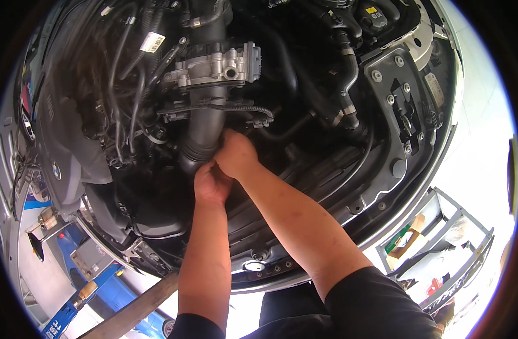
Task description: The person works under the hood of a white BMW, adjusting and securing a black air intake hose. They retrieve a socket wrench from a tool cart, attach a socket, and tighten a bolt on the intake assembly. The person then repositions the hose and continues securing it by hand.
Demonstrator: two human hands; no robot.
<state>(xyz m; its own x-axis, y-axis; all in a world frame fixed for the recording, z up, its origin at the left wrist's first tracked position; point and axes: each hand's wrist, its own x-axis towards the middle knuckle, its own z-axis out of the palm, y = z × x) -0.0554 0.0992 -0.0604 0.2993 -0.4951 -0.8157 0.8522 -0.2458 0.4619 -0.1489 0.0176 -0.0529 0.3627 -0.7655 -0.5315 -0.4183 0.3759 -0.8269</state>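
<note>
Both hands reach into a car's engine bay at the lower end of a thick black air hose [205, 127] with a ribbed section. My left hand [212, 185] is closed on the hose's lower end, beneath the ribs. Just above and to its right, my right hand [237, 155] presses against the hose's right side. Its fingers are curled and partly hidden behind the hose, so what they grip does not show. The two hands touch at the wrist and thumb. Higher up, a silver metal throttle body [216, 66] sits on the same hose.
A black engine cover [69, 150] lies to the left, near cables and thin pipes. On the right, a black bracket [383, 113] with bolts borders the bay. Outside stand a grey metal cart [465, 223] with boxes, a blue machine [109, 299] and a wooden plank [137, 308].
</note>
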